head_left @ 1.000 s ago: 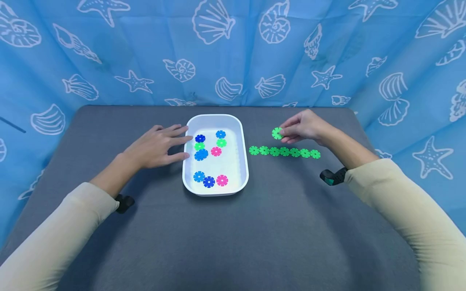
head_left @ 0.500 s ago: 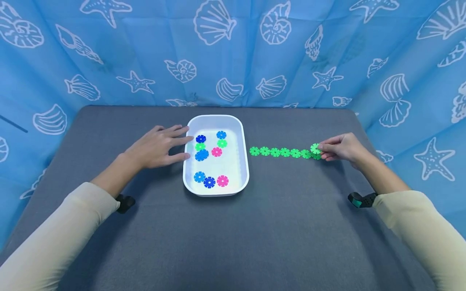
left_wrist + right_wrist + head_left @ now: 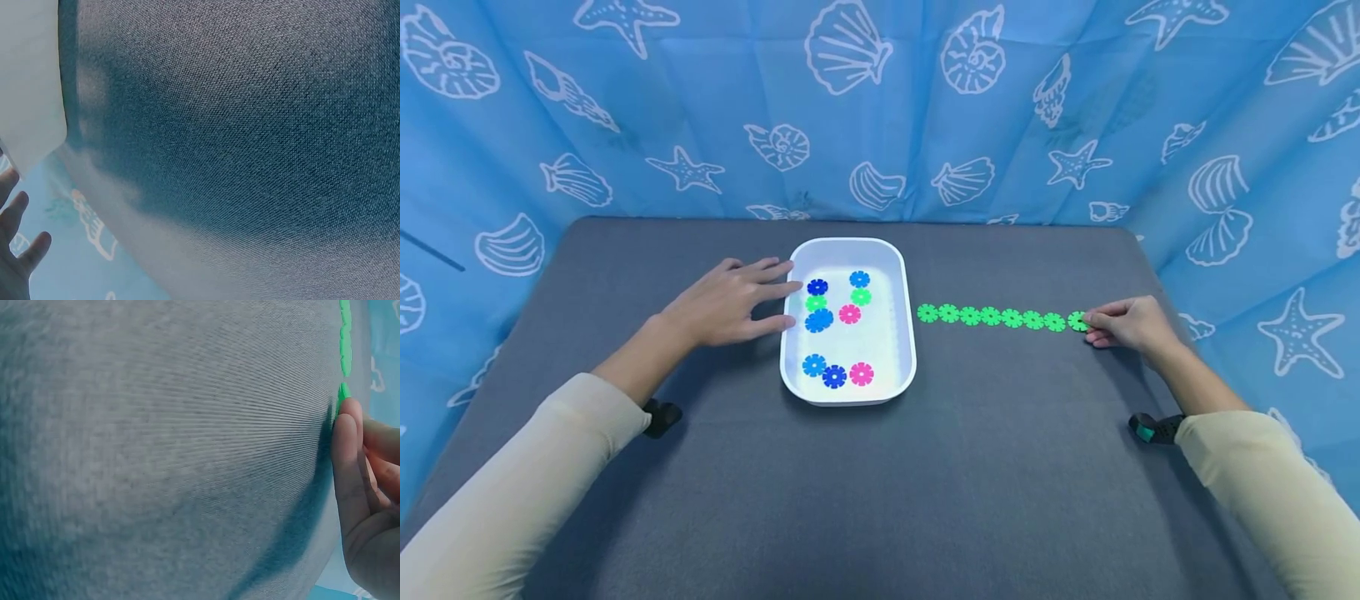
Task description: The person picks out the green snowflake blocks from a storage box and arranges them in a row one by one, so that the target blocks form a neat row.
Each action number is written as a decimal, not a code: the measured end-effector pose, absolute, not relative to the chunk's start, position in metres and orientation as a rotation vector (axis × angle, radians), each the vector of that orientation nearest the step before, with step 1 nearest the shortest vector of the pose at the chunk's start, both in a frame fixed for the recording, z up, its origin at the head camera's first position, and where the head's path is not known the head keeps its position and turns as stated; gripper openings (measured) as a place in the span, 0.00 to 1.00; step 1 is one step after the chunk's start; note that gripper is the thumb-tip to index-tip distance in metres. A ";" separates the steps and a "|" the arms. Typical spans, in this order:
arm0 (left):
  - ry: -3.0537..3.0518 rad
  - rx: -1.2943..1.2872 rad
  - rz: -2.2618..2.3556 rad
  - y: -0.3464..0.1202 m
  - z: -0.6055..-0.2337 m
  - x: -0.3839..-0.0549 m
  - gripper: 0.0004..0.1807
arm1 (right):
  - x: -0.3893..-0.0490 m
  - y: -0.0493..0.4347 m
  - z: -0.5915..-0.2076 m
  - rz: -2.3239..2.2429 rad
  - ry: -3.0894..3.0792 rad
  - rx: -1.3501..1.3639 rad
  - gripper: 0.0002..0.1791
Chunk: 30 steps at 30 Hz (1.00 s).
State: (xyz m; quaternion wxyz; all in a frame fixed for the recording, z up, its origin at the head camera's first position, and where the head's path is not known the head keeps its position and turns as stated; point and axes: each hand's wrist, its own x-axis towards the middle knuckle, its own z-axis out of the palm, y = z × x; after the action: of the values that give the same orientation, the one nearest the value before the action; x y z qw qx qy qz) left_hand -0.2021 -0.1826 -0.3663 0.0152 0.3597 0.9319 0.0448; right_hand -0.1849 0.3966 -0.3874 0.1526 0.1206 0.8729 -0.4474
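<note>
My right hand (image 3: 1127,323) pinches a green notched disc (image 3: 1078,322) between thumb and fingers, low at the table. That disc sits just past the right end of a row of green discs (image 3: 990,317), with a narrow gap between them; the right wrist view shows this gap too. My left hand (image 3: 730,304) has its fingers spread and rests on the left rim of a white tray (image 3: 909,333). Inside the tray lie blue discs (image 3: 834,377), pink discs (image 3: 861,374) and green discs (image 3: 861,297). In the left wrist view, the left hand (image 3: 19,250) shows only partly.
The tray and the disc row stand on a grey cloth-covered table (image 3: 880,492). Behind it hangs a blue curtain (image 3: 715,92) with white shell prints. A dark wrist device (image 3: 1153,428) is at the right sleeve.
My right hand has carried the green disc rightward and down, from above the row to beyond its right end. The left hand has stayed on the tray rim.
</note>
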 end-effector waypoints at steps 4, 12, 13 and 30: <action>2.899 1.114 0.144 -0.182 -0.366 -0.202 0.37 | -0.184 0.398 -0.389 -1.270 2.530 0.358 0.25; 2.897 1.106 0.135 -0.182 -0.365 -0.202 0.36 | -0.188 0.390 -0.379 -1.127 2.666 0.419 0.29; 2.895 1.103 0.131 -0.182 -0.365 -0.202 0.36 | -0.189 0.387 -0.377 -1.116 2.685 0.418 0.29; 2.903 1.105 0.139 -0.182 -0.366 -0.202 0.36 | -0.235 0.266 -0.298 -1.345 2.476 -0.053 0.26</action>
State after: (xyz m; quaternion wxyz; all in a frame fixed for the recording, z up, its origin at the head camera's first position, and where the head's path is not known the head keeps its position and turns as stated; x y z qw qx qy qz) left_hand -0.2015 -0.1822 -0.3660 0.0160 0.3553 0.9335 0.0448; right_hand -0.2348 0.2663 -0.2981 0.1611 -0.0186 0.8671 -0.4710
